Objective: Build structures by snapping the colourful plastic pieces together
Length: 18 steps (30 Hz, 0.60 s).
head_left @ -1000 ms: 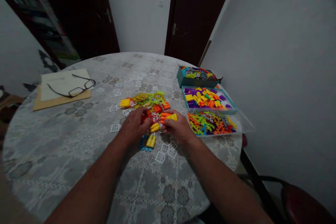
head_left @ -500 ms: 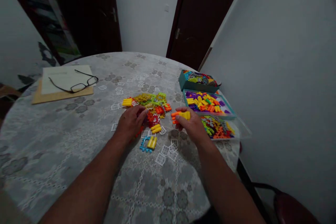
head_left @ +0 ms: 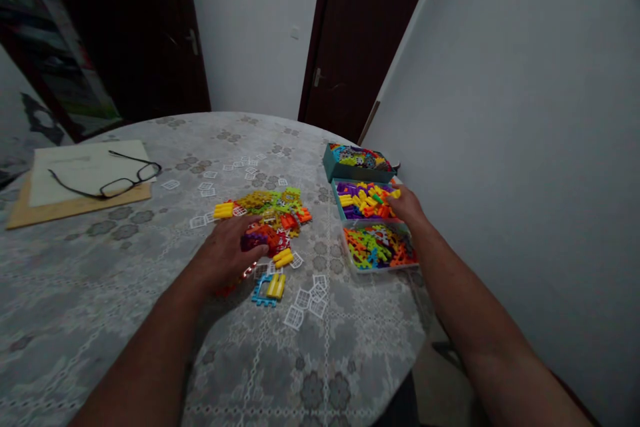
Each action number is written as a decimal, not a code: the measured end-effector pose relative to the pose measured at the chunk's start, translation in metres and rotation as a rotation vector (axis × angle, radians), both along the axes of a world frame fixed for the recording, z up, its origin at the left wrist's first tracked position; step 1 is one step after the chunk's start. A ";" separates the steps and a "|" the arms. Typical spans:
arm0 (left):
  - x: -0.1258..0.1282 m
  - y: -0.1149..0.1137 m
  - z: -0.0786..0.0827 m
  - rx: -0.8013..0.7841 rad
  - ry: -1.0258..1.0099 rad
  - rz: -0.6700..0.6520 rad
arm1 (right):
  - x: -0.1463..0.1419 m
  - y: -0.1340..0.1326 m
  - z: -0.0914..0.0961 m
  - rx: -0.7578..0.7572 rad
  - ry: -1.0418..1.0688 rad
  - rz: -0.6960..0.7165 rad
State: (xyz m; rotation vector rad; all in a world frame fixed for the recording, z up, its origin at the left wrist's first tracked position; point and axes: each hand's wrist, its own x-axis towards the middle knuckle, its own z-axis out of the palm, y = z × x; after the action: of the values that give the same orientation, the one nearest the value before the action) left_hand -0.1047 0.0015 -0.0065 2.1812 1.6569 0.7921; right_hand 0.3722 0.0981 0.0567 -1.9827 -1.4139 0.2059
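My left hand (head_left: 226,252) lies curled on the round table (head_left: 100,280), its fingers closed round a red and purple cluster of plastic building pieces (head_left: 264,238). A flat pile of yellow, green and orange pieces (head_left: 273,203) lies just beyond it. My right hand (head_left: 407,205) reaches over the teal tray of short stick pieces (head_left: 361,193), fingers bent at its right edge with yellow and orange pieces at the fingertips. A blue frame with yellow sticks (head_left: 269,288) lies near my left hand.
A clear tray of flat connector pieces (head_left: 379,247) sits nearer me, a teal box of mixed pieces (head_left: 355,161) farther away. White grid squares (head_left: 305,299) are scattered on the cloth. Glasses (head_left: 111,180) rest on papers at the left. A wall stands close on the right.
My right hand has moved from the middle of the table rightward to the tray of stick pieces, carrying the yellow and orange pieces. My left hand has stayed on the cluster.
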 end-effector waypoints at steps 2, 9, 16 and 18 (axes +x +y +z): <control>-0.002 0.002 -0.004 0.016 0.021 -0.006 | 0.006 -0.001 -0.002 -0.017 0.038 0.001; -0.003 0.004 -0.004 0.002 0.052 0.016 | 0.019 0.000 -0.010 -0.071 0.159 -0.031; -0.002 0.003 0.002 -0.031 0.054 0.107 | 0.012 0.011 -0.006 -0.082 0.218 -0.065; -0.001 0.002 0.003 -0.058 0.029 0.151 | 0.009 0.009 -0.004 -0.064 0.203 -0.077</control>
State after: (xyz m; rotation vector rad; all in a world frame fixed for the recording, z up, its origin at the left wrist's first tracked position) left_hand -0.1057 0.0036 -0.0035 2.0574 1.8528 0.7442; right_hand 0.3809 0.1071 0.0526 -2.0016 -1.2131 0.4105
